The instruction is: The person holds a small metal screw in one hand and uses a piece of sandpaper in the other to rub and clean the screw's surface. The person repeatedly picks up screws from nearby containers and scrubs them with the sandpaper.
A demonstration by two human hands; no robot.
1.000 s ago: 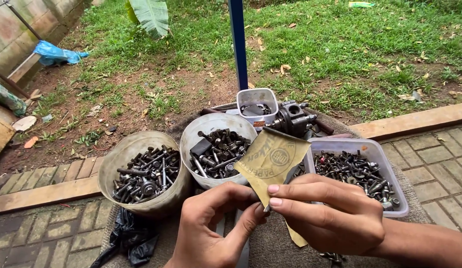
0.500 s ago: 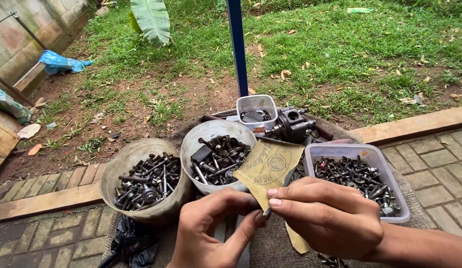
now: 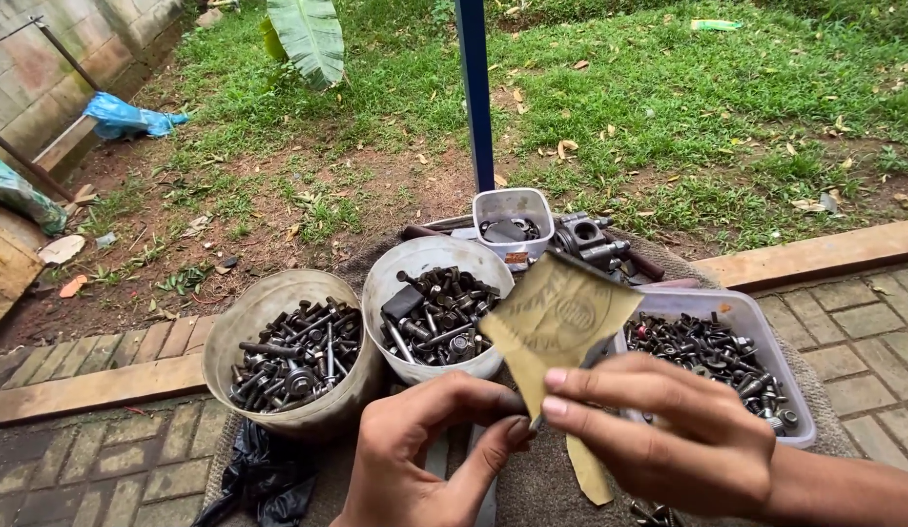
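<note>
Grass (image 3: 669, 107) and bare dirt fill the far ground; a blue post (image 3: 474, 93) rises from it, and a wooden edging (image 3: 815, 256) divides the soil from the brick paving (image 3: 864, 332) where the person sits. On the paving lies a mat (image 3: 532, 478), apparently there to keep the containers and small parts off the bricks.

Three containers stand in a row within easy reach. The left tub (image 3: 283, 356) holds long dark bolts. The middle tub (image 3: 436, 310), just beside it, holds shorter bolts and nuts. The clear tray (image 3: 727, 351) on the right holds small fasteners. The sorting by size looks deliberate, so each kind can be picked without digging. A small box (image 3: 513, 215) sits behind the middle tub, with a metal engine part (image 3: 586, 239) beside it. A black bag (image 3: 264, 478) is crumpled under the left tub.

The sandpaper (image 3: 557, 327), tan with a printed back, is held up between the hands, in front of the gap between the middle tub and the tray. The right hand (image 3: 669, 444) pinches its lower edge between thumb and fingers, so the sheet stands stiff and its folded tail hangs below. The left hand (image 3: 430, 454) closes in from the other side, fingertips meeting the right hand's at the paper; a small grey piece seems caught there, but it is too hidden to name. Both hands are together, closed on the sheet.
</note>
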